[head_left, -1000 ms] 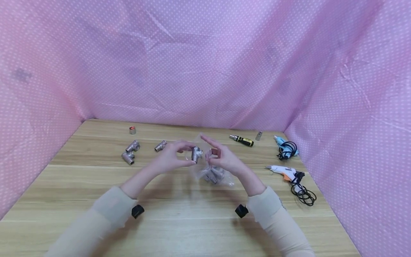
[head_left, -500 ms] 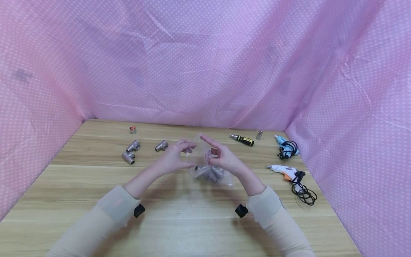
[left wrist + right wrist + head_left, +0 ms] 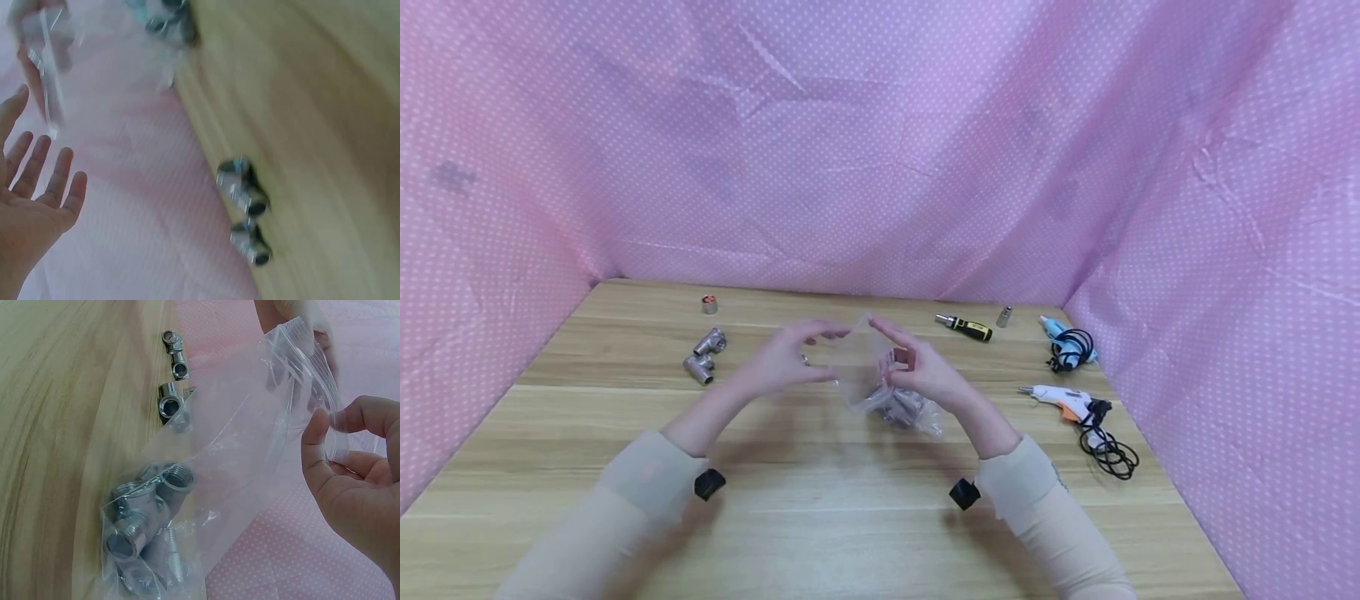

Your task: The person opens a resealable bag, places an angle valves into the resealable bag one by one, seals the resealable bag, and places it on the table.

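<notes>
At the middle of the table (image 3: 820, 517), a clear plastic bag (image 3: 880, 379) hangs from the right hand (image 3: 921, 371), whose thumb and fingers pinch the bag's zip edge; its lower end, full of metal pipe fittings (image 3: 147, 515), rests on the wood. The film is nearly invisible from the head view, and the fittings inside blur into one grey lump there. The left hand (image 3: 782, 362) hovers just at 9 o'clock of the bag mouth, fingers spread and relaxed, grasping nothing; it partly hides a lone fitting (image 3: 170, 406) lying behind it. The left wrist view is smeared and shows little beyond that loose palm. At 10 o'clock lie two elbow fittings (image 3: 703, 354) and a small cap (image 3: 709, 304). At 2 o'clock sit a screwdriver (image 3: 964, 327), a blue glue gun (image 3: 1063, 340) and a white glue gun (image 3: 1063, 402), well apart from the bag.
</notes>
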The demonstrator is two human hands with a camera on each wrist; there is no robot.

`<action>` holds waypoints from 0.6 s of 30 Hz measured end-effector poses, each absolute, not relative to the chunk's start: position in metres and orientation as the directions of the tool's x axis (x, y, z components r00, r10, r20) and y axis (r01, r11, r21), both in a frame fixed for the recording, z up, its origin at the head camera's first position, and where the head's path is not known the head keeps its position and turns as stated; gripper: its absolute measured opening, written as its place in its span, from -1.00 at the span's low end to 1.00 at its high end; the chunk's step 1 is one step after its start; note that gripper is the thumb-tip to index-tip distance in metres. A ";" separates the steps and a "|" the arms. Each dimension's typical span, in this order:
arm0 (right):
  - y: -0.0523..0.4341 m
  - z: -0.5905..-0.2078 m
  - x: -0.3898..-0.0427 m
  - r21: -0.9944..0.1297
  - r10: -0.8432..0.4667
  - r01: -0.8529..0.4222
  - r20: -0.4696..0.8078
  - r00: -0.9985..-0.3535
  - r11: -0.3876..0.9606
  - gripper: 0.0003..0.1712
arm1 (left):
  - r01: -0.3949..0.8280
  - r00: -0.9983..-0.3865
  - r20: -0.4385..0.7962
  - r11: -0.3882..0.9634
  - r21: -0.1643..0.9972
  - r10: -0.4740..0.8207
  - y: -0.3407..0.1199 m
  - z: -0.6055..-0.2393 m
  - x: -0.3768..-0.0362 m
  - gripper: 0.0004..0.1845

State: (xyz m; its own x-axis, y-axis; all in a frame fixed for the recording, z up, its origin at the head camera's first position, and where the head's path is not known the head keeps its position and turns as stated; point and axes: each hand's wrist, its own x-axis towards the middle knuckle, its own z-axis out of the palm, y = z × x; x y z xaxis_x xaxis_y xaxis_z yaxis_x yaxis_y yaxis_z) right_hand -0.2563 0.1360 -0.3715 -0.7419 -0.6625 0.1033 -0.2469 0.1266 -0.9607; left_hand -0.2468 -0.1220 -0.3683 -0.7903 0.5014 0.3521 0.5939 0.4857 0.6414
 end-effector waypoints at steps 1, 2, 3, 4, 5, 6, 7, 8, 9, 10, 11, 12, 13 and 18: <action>0.136 -0.371 -0.256 -0.961 -0.660 -0.246 0.103 -0.744 0.127 0.00 | 0.588 -0.795 0.349 0.492 0.642 0.495 -0.126 -0.366 -0.248 -0.32; 0.136 -0.371 -0.256 -0.961 -0.658 -0.246 0.102 -0.746 0.129 0.00 | 0.588 -0.797 0.351 0.498 0.637 0.493 -0.131 -0.365 -0.249 -0.32; 0.136 -0.372 -0.256 -0.960 -0.655 -0.248 0.103 -0.748 0.133 0.00 | 0.581 -0.802 0.343 0.504 0.638 0.490 -0.136 -0.365 -0.251 -0.31; 0.136 -0.371 -0.255 -0.959 -0.653 -0.248 0.102 -0.750 0.135 0.00 | 0.580 -0.803 0.337 0.516 0.631 0.491 -0.140 -0.365 -0.254 -0.29; 0.136 -0.371 -0.255 -0.959 -0.652 -0.249 0.101 -0.752 0.139 0.00 | 0.578 -0.805 0.330 0.525 0.624 0.494 -0.145 -0.367 -0.256 -0.28; 0.136 -0.371 -0.255 -0.958 -0.651 -0.250 0.100 -0.752 0.141 0.00 | 0.578 -0.804 0.321 0.532 0.619 0.501 -0.150 -0.369 -0.259 -0.26; 0.136 -0.371 -0.255 -0.957 -0.651 -0.250 0.099 -0.753 0.144 0.00 | 0.578 -0.803 0.310 0.538 0.613 0.510 -0.154 -0.372 -0.262 -0.24; 0.136 -0.371 -0.255 -0.958 -0.651 -0.247 0.096 -0.753 0.144 0.01 | 0.577 -0.802 0.296 0.546 0.607 0.519 -0.158 -0.375 -0.265 -0.22; 0.136 -0.371 -0.255 -0.959 -0.650 -0.243 0.093 -0.754 0.144 0.01 | 0.573 -0.803 0.283 0.550 0.608 0.525 -0.162 -0.378 -0.267 -0.20; 0.136 -0.371 -0.255 -0.960 -0.651 -0.239 0.090 -0.754 0.143 0.01 | 0.573 -0.801 0.273 0.553 0.605 0.532 -0.165 -0.382 -0.270 -0.19; 0.136 -0.371 -0.255 -0.961 -0.651 -0.237 0.089 -0.754 0.143 0.01 | 0.571 -0.802 0.264 0.559 0.601 0.536 -0.168 -0.387 -0.272 -0.17; 0.136 -0.371 -0.255 -0.961 -0.651 -0.236 0.088 -0.754 0.143 0.01 | 0.560 -0.807 0.246 0.563 0.608 0.537 -0.170 -0.391 -0.274 -0.17; 0.136 -0.371 -0.255 -0.962 -0.652 -0.234 0.086 -0.753 0.144 0.01 | 0.550 -0.812 0.229 0.570 0.610 0.537 -0.173 -0.395 -0.276 -0.16; 0.136 -0.370 -0.255 -0.965 -0.655 -0.222 0.078 -0.752 0.140 0.01 | 0.493 -0.828 0.116 0.612 0.618 0.549 -0.181 -0.412 -0.284 -0.14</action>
